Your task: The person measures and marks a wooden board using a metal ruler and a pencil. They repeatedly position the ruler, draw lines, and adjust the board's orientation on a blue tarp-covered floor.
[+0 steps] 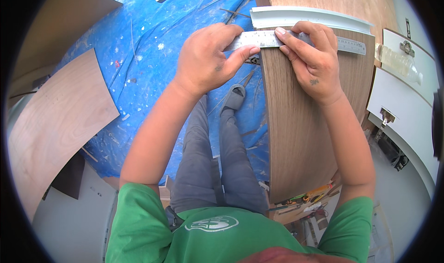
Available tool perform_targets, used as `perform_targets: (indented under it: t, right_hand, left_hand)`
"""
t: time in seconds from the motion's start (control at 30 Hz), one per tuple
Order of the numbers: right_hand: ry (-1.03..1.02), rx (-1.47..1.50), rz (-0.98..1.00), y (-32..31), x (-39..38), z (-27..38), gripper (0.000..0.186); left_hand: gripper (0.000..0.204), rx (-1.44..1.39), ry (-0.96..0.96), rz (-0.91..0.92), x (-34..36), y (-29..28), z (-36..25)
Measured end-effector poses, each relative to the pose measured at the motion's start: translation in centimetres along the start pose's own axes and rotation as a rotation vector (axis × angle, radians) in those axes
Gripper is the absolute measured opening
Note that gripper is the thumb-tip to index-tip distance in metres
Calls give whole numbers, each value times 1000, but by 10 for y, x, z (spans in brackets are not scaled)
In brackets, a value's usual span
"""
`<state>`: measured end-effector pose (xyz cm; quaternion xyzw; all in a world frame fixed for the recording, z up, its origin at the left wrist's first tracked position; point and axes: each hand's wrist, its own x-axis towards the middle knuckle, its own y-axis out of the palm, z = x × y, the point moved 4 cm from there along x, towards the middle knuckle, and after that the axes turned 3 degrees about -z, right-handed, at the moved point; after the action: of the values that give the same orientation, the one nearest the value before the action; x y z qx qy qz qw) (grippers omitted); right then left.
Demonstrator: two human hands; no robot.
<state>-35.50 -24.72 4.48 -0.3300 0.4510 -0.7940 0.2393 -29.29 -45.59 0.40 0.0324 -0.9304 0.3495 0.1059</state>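
A metal ruler (263,39) lies across the far part of a brown wood-grain board (300,119), and its left end sticks out past the board's left edge. My left hand (203,57) pinches that overhanging end between thumb and fingers. On the board, my right hand (314,59) is closed over the ruler's middle, with fingertips pressing it and partly covering it. The ruler's right end (352,45) shows beyond the right hand. Just past the ruler, a white channel-shaped strip (310,19) runs along the board.
Blue sheeting (152,36) with paint specks covers the floor. Plywood (69,119) leans at left. White panels with hinges (402,106) and a clear plastic bottle (400,64) are at right. Hand tools (314,196) lie below the board's near end.
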Motion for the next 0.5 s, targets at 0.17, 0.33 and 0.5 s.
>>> perform_targets:
  t: [0.17, 0.33, 0.5]
  right_hand:
    - [5, 13, 13, -2, -9, 4, 33]
    - [11, -6, -9, 1, -1, 0, 33]
    - [-2, 6, -6, -1, -11, 1, 33]
  left_hand:
    - [36, -48, -23, 56, -5, 0, -6]
    - [35, -7, -1, 15, 4, -1, 1]
    - [35, -57, -7, 42, -1, 0, -6]
